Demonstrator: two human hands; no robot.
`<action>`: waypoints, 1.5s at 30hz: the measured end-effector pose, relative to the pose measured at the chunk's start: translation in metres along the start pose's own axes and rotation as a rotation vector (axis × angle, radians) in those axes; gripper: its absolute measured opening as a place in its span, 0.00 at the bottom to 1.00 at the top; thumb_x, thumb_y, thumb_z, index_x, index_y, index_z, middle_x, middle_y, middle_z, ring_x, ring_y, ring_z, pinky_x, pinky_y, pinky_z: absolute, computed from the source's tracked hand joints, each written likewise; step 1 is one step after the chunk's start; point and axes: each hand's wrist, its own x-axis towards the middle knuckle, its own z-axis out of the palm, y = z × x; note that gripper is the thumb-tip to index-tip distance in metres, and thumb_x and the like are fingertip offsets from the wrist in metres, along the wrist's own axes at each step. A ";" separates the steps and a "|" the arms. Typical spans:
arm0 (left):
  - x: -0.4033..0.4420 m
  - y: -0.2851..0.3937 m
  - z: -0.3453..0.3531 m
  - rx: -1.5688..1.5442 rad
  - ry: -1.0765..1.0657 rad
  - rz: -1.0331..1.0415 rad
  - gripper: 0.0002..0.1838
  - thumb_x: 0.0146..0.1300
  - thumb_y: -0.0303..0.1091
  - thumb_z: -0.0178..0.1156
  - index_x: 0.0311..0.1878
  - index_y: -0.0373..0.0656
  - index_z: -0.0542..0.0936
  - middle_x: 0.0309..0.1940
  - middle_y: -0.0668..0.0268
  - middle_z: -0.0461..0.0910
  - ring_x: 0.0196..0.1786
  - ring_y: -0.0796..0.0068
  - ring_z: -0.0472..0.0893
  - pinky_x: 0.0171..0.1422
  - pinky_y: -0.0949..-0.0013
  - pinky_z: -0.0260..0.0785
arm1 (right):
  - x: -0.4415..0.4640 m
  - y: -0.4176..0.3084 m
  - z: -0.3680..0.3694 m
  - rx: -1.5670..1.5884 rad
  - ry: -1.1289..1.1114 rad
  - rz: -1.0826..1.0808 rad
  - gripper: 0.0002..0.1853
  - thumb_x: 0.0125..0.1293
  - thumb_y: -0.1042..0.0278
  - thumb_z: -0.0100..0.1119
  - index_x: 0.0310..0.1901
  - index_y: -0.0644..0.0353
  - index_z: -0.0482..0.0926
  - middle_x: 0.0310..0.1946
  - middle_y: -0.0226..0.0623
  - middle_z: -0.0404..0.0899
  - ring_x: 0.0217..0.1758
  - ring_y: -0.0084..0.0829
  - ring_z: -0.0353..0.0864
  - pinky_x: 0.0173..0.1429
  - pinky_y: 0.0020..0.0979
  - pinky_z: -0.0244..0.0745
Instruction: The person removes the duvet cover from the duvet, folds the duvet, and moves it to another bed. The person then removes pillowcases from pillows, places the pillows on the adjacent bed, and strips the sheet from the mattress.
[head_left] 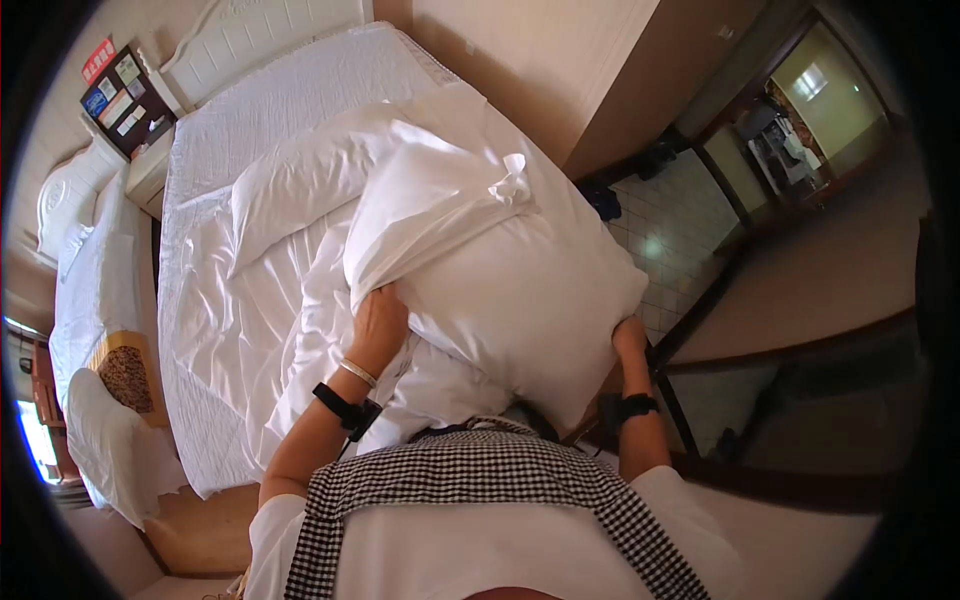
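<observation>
A large white pillow [510, 290] in a white case lies in front of me, held from both sides. My left hand [380, 322] grips the cloth at its near left edge, fingers partly tucked under the fold. On the right, my right hand [630, 338] is closed on the pillow's right corner, its fingertips hidden by the cloth. A twisted tuft of fabric [511, 182] sticks up at the pillow's far side. Behind it a second white pillow [305, 185] rests on rumpled white bedding [255, 300].
The bed's mattress [260, 95] reaches a white headboard [255, 45]. At left are a nightstand [150, 172] and another bed [98, 270] with a bunched white cover [105, 440]. To the right stand dark-framed panels [800, 260] and a tiled floor [680, 225].
</observation>
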 end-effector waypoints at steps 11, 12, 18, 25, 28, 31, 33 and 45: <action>0.092 0.073 0.022 -0.237 0.008 0.169 0.24 0.70 0.39 0.49 0.63 0.33 0.67 0.66 0.48 0.63 0.69 0.54 0.63 0.71 0.61 0.56 | 0.126 -0.223 -0.053 0.178 -0.562 -0.476 0.35 0.53 0.44 0.64 0.52 0.70 0.75 0.48 0.52 0.79 0.51 0.46 0.78 0.56 0.36 0.71; 0.101 0.075 0.024 -0.218 -0.048 0.166 0.25 0.70 0.41 0.48 0.63 0.33 0.66 0.66 0.48 0.63 0.69 0.54 0.63 0.72 0.61 0.55 | 0.128 -0.242 -0.056 0.164 -0.671 -0.443 0.32 0.54 0.46 0.65 0.51 0.67 0.77 0.46 0.50 0.80 0.49 0.44 0.80 0.53 0.36 0.72; 0.160 0.068 0.036 -0.381 -0.241 0.167 0.30 0.71 0.52 0.42 0.59 0.33 0.71 0.62 0.49 0.69 0.66 0.54 0.66 0.71 0.63 0.54 | 0.037 -0.287 -0.037 0.227 -0.279 -0.869 0.19 0.58 0.50 0.61 0.36 0.61 0.82 0.33 0.49 0.82 0.36 0.46 0.82 0.40 0.41 0.75; 0.142 0.083 -0.101 0.094 -0.050 0.321 0.24 0.66 0.46 0.46 0.57 0.40 0.76 0.58 0.54 0.74 0.60 0.56 0.71 0.66 0.64 0.59 | -0.135 -0.315 -0.123 0.410 -0.217 -1.725 0.15 0.54 0.71 0.62 0.16 0.57 0.67 0.14 0.38 0.68 0.19 0.40 0.71 0.24 0.39 0.65; 0.141 -0.033 -0.146 -0.091 0.240 0.235 0.21 0.67 0.38 0.46 0.58 0.38 0.74 0.56 0.56 0.75 0.59 0.62 0.73 0.65 0.65 0.62 | -0.177 -0.306 -0.152 0.353 -0.217 -1.835 0.15 0.52 0.72 0.63 0.16 0.55 0.66 0.13 0.35 0.65 0.17 0.38 0.69 0.23 0.39 0.64; 0.075 -0.160 -0.202 -0.896 0.180 -0.061 0.21 0.69 0.34 0.47 0.64 0.40 0.68 0.60 0.61 0.73 0.62 0.71 0.71 0.66 0.68 0.61 | -0.222 -0.275 -0.190 0.102 -0.318 -1.843 0.13 0.49 0.68 0.68 0.21 0.57 0.70 0.21 0.36 0.71 0.28 0.40 0.74 0.37 0.40 0.70; -0.003 -0.207 -0.197 -1.309 0.123 -0.033 0.22 0.69 0.35 0.47 0.64 0.40 0.68 0.60 0.61 0.73 0.62 0.70 0.71 0.66 0.68 0.62 | -0.231 -0.245 -0.207 0.154 -0.028 -1.705 0.12 0.43 0.66 0.68 0.24 0.56 0.72 0.27 0.37 0.74 0.35 0.40 0.75 0.44 0.41 0.70; -0.252 -0.259 -0.061 -1.772 0.133 -0.301 0.23 0.70 0.41 0.47 0.63 0.40 0.69 0.59 0.59 0.74 0.61 0.67 0.72 0.65 0.64 0.64 | -0.308 -0.334 -0.284 0.679 0.259 -1.350 0.13 0.58 0.77 0.62 0.46 0.69 0.77 0.41 0.36 0.78 0.44 0.29 0.75 0.55 0.32 0.68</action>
